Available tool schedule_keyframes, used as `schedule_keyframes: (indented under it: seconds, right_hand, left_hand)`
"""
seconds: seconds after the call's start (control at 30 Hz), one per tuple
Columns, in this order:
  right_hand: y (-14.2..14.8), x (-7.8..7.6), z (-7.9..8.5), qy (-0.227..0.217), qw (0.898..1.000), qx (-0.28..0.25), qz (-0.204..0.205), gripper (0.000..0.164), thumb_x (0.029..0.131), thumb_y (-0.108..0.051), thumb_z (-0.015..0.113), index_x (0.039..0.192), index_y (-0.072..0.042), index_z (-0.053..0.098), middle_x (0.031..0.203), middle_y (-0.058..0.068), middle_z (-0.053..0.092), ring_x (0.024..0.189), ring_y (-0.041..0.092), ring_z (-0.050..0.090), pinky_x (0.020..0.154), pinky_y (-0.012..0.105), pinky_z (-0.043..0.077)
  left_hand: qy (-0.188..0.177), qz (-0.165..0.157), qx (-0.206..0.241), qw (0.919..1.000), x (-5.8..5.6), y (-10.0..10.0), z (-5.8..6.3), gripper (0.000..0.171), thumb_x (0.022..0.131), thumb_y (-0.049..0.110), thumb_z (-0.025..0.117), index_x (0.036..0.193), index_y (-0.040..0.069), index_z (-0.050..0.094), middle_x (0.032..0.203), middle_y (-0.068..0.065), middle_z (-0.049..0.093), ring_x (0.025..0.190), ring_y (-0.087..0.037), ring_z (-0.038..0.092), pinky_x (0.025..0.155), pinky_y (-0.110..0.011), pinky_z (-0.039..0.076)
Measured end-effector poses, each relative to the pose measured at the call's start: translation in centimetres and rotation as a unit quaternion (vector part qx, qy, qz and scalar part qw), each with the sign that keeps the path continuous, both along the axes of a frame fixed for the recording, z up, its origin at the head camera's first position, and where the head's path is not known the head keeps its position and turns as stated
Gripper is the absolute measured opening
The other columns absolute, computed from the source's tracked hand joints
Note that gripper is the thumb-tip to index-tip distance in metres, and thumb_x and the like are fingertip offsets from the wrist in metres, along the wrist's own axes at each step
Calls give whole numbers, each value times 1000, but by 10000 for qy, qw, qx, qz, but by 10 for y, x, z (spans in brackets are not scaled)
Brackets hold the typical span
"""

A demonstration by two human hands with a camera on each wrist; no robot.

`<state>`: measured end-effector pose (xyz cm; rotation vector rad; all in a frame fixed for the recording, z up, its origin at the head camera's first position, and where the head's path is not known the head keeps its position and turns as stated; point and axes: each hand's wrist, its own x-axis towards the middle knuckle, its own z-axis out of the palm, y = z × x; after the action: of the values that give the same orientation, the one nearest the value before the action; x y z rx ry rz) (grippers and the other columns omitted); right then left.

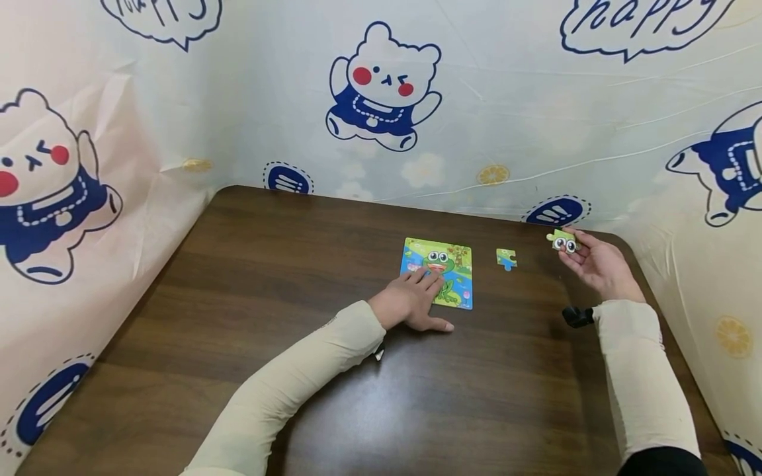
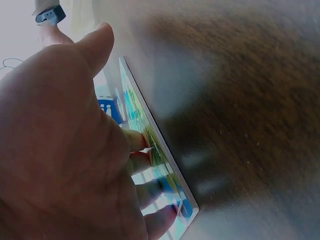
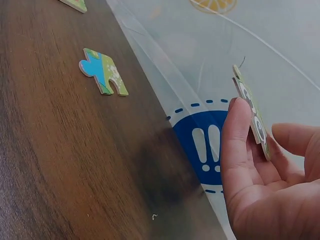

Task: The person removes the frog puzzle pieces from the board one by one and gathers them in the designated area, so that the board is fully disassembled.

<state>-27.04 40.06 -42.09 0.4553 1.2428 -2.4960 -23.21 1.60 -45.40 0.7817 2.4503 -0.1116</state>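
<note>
A square frog picture board (image 1: pixel 457 285) lies flat on the table. My left hand (image 1: pixel 412 303) rests on its lower left part, fingers spread and thumb out on the wood; in the left wrist view the fingertips touch the board (image 2: pixel 134 107). Over the table's far right, my right hand (image 1: pixel 602 266) pinches a green jigsaw piece (image 1: pixel 565 243) printed with two big eyes. The right wrist view shows that held piece (image 3: pixel 254 116) nearly edge-on, between thumb and fingers. A loose blue and green jigsaw piece (image 1: pixel 506 258) lies between the board and my right hand.
The brown wooden table (image 1: pixel 238 284) meets a printed cloth backdrop (image 1: pixel 506 99) along its back and sides. A small black device (image 1: pixel 577 317) sits at my right wrist.
</note>
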Motion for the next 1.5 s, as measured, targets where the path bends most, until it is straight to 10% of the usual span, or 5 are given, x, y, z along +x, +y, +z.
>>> schedule_keyframes:
  seconds: [0.57,1.0,1.23,1.5]
  right_hand:
    - [-5,-5,-2,92,9992,379,75,23,106,-16,54,109,-9,76,98,9,76,84,22,73,80,33,62]
    - [-5,-2,-26,-147,9866,1605,259,28,109,-22,47,104,-20,75,94,0,72,80,15,71,79,29,62]
    - [-9,2,-38,-216,9545,2959,298,45,110,-26,41,152,-10,44,125,-2,52,85,9,68,82,28,61]
    - [-15,4,-40,13,9364,3488,375,52,111,-25,37,156,-1,32,128,1,44,87,7,66,83,26,60]
  left_hand:
    - [13,27,75,10000,4,-1,6,99,92,81,38,165,26,0,173,7,-7,160,-20,-8,130,-42,6]
    - [207,-69,102,9997,10,-3,14,97,93,80,37,165,26,4,173,5,-2,161,-20,-3,130,-42,11]
    - [230,-113,151,9996,10,-4,14,97,93,80,38,166,24,4,173,4,-2,161,-21,-3,130,-42,11]
    - [242,-104,180,9995,12,-5,14,97,94,79,38,166,24,5,173,3,-1,161,-22,-2,130,-43,12]
